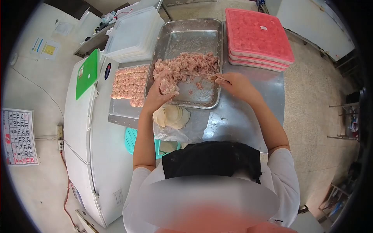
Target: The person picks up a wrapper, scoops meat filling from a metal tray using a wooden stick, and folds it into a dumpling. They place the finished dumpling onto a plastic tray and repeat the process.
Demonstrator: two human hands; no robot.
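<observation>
Filling [186,65] lay in metal tray [211,101]. Left hand [162,90] cupped wrapper with filling; right hand [233,83] gripped thin stick [200,73]. Better small, centred portion.

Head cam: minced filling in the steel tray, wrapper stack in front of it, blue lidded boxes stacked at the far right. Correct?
Not quite. The head view shows the stacked boxes at the far right with pink-red lids, not blue. The rest holds: the minced filling lies in the steel tray, and the wrapper stack sits in front of it, close to the person.
</observation>
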